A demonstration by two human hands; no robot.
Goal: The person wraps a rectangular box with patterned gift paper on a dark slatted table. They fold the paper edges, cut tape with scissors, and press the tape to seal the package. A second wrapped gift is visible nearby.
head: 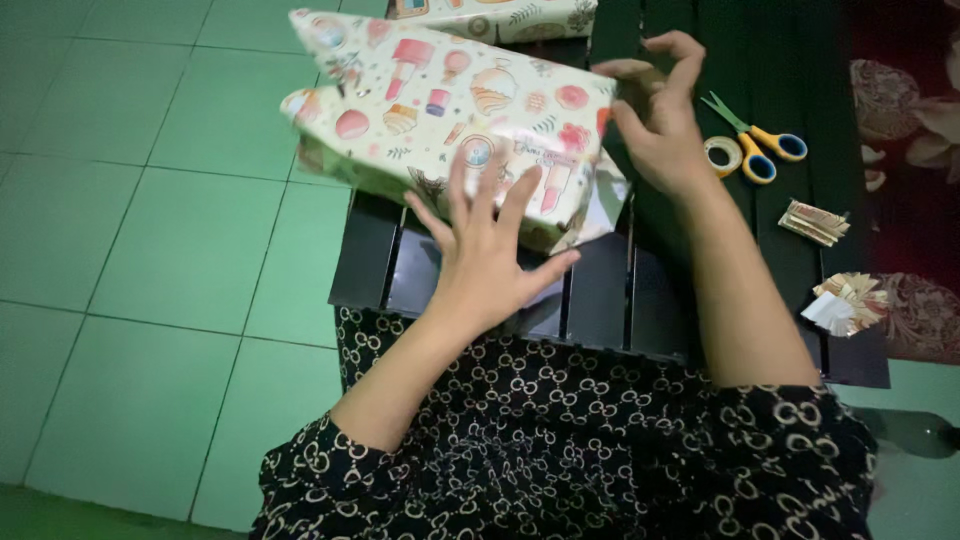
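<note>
Gift-wrapped box: cream paper printed with pink and orange cosmetics shapes, lipsticks and perfume bottles; held tilted over the far left part of the dark slatted table, its left end overhanging the green tiled floor. Left hand is laid flat on the near face of the box, fingers spread, nothing clamped. Right hand is placed at the right end of the box, fingers curled and pinched on the paper flap there. A loose fold of paper is seen hanging below the right corner. A second wrapped parcel is seen at the top edge, just behind the box. Right of the right hand, well clear: tape roll touching orange-handled scissors; nearer the table's right edge, a folded paper piece and a paper bow. Open table surface is left between the forearms.
</note>
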